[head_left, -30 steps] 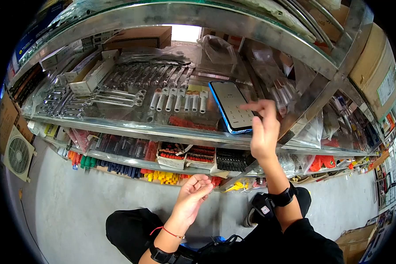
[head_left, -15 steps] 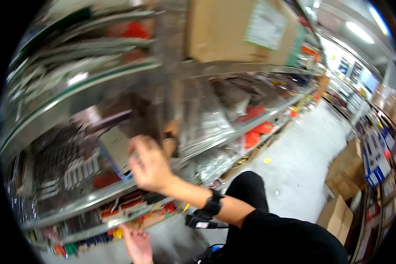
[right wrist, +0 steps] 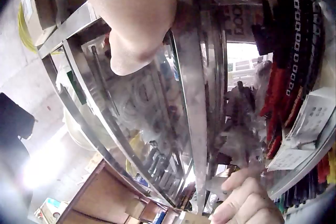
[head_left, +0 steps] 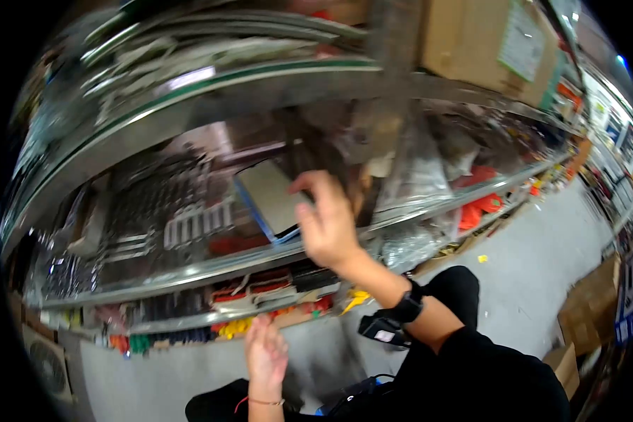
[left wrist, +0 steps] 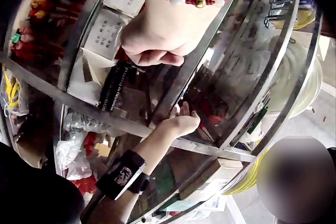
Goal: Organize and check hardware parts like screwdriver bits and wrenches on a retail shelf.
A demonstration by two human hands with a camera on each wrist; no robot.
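Note:
A smartphone with a pale lit screen and a blue case edge lies tilted on the metal shelf. My right hand is beside its right edge, holding nothing, the bent index finger reaching over the screen's side. In the right wrist view the right hand shows mostly as its back. Lower down, in front of the shelf, my left hand hangs with loosely bent fingers and nothing in them. A red string bracelet with beads circles the left wrist, seen near the left hand in the left wrist view.
Several short metal wrenches lie left of the phone. A metal post and clear plastic bags stand to the right. Below, the lower shelf holds boxed red-handled tools. A cardboard box sits on the upper shelf.
The head view swung right, then partly back left. My right index finger, first over the screen's keypad, is now at its right edge. The left hand stays low and holds nothing.

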